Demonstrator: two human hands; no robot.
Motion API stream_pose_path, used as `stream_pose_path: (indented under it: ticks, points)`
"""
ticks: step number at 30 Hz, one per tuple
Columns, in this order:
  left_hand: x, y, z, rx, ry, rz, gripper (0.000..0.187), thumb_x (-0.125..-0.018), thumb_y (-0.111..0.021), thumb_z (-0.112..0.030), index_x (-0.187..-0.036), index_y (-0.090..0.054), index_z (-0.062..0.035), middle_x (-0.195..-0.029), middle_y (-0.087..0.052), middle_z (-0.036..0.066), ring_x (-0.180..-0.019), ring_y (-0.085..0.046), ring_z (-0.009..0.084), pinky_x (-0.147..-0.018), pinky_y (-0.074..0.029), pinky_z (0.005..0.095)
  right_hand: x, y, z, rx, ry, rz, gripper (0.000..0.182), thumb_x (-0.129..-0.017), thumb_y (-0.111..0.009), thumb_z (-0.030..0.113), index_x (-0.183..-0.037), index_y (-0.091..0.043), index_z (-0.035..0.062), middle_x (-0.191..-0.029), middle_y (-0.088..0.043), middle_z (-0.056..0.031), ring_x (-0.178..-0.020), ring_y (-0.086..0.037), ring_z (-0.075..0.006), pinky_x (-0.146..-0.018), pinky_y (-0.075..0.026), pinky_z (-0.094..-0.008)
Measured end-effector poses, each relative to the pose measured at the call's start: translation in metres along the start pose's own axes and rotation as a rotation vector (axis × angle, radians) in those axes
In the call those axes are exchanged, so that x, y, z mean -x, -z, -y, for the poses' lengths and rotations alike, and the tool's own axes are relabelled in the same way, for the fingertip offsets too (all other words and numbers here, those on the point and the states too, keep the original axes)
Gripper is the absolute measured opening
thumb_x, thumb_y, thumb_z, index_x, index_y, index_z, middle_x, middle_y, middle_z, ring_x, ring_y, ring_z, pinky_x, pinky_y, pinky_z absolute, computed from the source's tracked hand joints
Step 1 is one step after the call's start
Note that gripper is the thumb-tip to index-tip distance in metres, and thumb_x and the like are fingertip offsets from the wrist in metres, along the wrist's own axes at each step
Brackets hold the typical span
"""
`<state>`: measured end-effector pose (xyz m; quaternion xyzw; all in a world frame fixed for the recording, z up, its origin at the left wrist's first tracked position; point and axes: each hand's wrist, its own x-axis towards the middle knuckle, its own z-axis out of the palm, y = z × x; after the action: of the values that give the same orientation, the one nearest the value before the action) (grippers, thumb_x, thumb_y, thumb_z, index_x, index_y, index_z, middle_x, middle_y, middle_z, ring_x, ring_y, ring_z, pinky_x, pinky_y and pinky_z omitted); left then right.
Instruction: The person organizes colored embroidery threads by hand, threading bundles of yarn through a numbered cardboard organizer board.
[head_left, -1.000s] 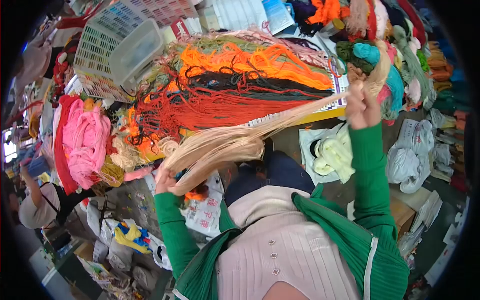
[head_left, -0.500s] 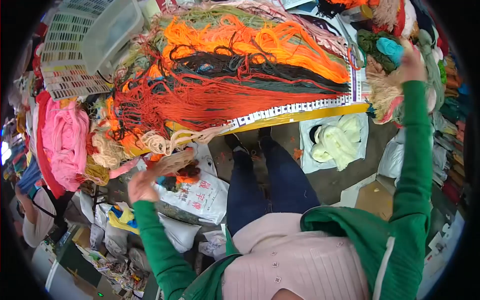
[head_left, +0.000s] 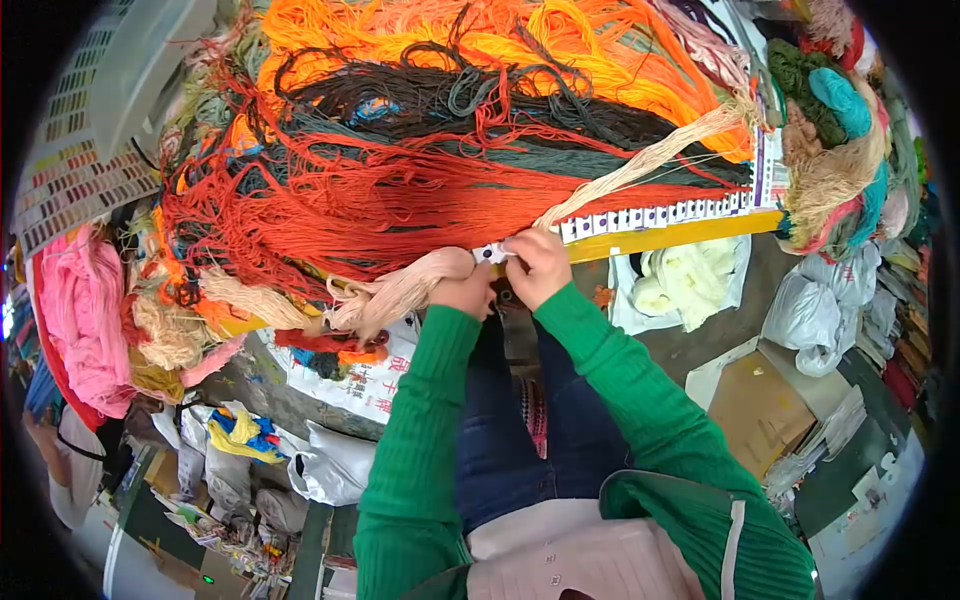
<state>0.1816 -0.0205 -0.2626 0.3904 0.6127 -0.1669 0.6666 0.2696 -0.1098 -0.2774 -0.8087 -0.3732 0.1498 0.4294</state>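
Note:
My left hand is closed around a thick bundle of beige thread at the front edge of the table. Beside it, my right hand pinches at a small white card with a dark hole in it. From behind my right hand a cream strand of thread runs to the upper right, across red threads. A row of white holed cards lines the edge right of my hands, above a yellow strip. My left fingertips are partly hidden.
Orange thread and black thread cover the table behind. Pink yarn hangs at left, below a colour chart. Pale yellow yarn lies low at right, near a cardboard box. A person's arm shows at far left.
Both hands have come in from far apart to meet at the table edge. The beige thread now lies along the edge, with a strand stretched to the upper right. My view has moved closer.

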Motion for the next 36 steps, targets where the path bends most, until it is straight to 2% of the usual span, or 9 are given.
stream_pose_path:
  ticks: [3, 9, 16, 18, 22, 26, 30, 33, 36]
  points:
    - [0.005, 0.02, 0.009, -0.004, -0.264, 0.053, 0.016, -0.076, -0.047, -0.016, -0.066, -0.052, -0.0054, -0.045, -0.042, -0.001, -0.037, -0.037, 0.0067, -0.035, -0.029, 0.0193, 0.003, 0.003, -0.002, 0.044, 0.128, 0.036, 0.025, -0.056, -0.054, 0.003, -0.08, -0.054, 0.0051, -0.075, -0.049, -0.0091, -0.067, -0.047, -0.0261, -0.057, -0.037, -0.0346]
    - [0.0, 0.021, 0.0, 0.04, -0.271, 0.197, 0.009, -0.077, -0.044, -0.01, -0.073, -0.048, -0.0045, -0.051, -0.044, -0.001, -0.043, -0.04, 0.0055, -0.038, -0.03, 0.0185, 0.007, 0.007, 0.029, 0.185, 0.103, 0.325, 0.043, -0.055, -0.055, 0.01, -0.098, -0.048, 0.0066, -0.094, -0.043, -0.009, -0.084, -0.043, -0.0239, -0.068, -0.032, -0.0376]
    - [-0.003, 0.011, 0.005, 0.188, -0.238, 0.093, 0.013, -0.073, -0.049, -0.013, -0.063, -0.05, -0.0053, -0.051, -0.046, 0.0, -0.042, -0.042, 0.007, -0.038, -0.032, 0.0195, -0.001, -0.002, 0.01, -0.122, 0.02, 0.178, 0.021, -0.055, -0.05, 0.002, -0.076, -0.054, 0.0035, -0.077, -0.05, -0.0082, -0.071, -0.048, -0.0253, -0.063, -0.037, -0.0338]
    - [0.017, 0.022, -0.017, -0.033, -0.172, 0.148, 0.01, -0.071, -0.05, -0.012, -0.065, -0.049, -0.0045, -0.052, -0.046, 0.001, -0.041, -0.042, 0.0079, -0.038, -0.032, 0.0199, -0.002, -0.001, 0.009, -0.137, -0.012, 0.142, 0.018, -0.055, -0.049, 0.001, -0.072, -0.054, 0.0037, -0.076, -0.05, -0.0091, -0.07, -0.048, -0.0258, -0.062, -0.039, -0.0329]
    - [0.017, 0.056, -0.016, 0.246, -0.285, 0.289, 0.007, -0.072, -0.05, -0.012, -0.069, -0.05, -0.0052, -0.05, -0.043, 0.0, -0.038, -0.037, 0.0078, -0.036, -0.028, 0.0184, -0.002, 0.0, 0.008, -0.167, 0.004, 0.128, 0.018, -0.055, -0.049, 0.0, -0.072, -0.054, 0.004, -0.075, -0.05, -0.0086, -0.068, -0.049, -0.0254, -0.059, -0.04, -0.0329]
    - [0.004, 0.05, -0.014, -0.086, -0.24, 0.232, 0.015, -0.079, -0.044, -0.011, -0.066, -0.049, -0.0069, -0.045, -0.039, -0.001, -0.034, -0.031, 0.0076, -0.034, -0.024, 0.0183, -0.004, -0.003, 0.009, -0.175, -0.012, 0.144, 0.019, -0.055, -0.05, 0.0, -0.072, -0.055, 0.0043, -0.074, -0.049, -0.0079, -0.067, -0.049, -0.0243, -0.057, -0.04, -0.0332]
    - [0.026, 0.058, -0.013, 0.393, -0.23, 0.243, 0.019, -0.077, -0.048, -0.017, -0.084, -0.05, 0.001, -0.057, -0.044, 0.001, -0.047, -0.038, 0.0053, -0.044, -0.03, 0.0167, -0.004, 0.0, 0.007, -0.111, 0.074, 0.206, 0.021, -0.057, -0.05, 0.0, -0.078, -0.051, 0.0044, -0.073, -0.049, -0.0086, -0.066, -0.049, -0.0256, -0.056, -0.039, -0.0349]
    - [0.039, 0.072, -0.015, 0.732, -0.162, 0.66, 0.031, -0.077, -0.041, -0.012, -0.102, -0.041, 0.0056, -0.077, -0.051, 0.007, -0.052, -0.044, 0.0075, -0.049, -0.035, 0.016, -0.004, -0.001, 0.007, -0.073, 0.055, 0.161, 0.025, -0.06, -0.049, 0.0, -0.083, -0.045, 0.0046, -0.074, -0.05, -0.0116, -0.066, -0.05, -0.0284, -0.055, -0.04, -0.0351]
    - [0.028, 0.059, -0.029, 0.154, -0.458, 0.628, 0.037, -0.076, -0.04, -0.013, -0.109, -0.037, 0.0036, -0.074, -0.051, 0.005, -0.045, -0.043, 0.0073, -0.043, -0.034, 0.0155, -0.008, 0.008, 0.017, -0.356, -0.266, 0.254, 0.02, -0.063, -0.049, -0.004, -0.082, -0.045, 0.0023, -0.069, -0.05, -0.0087, -0.064, -0.052, -0.0178, -0.056, -0.039, -0.024]
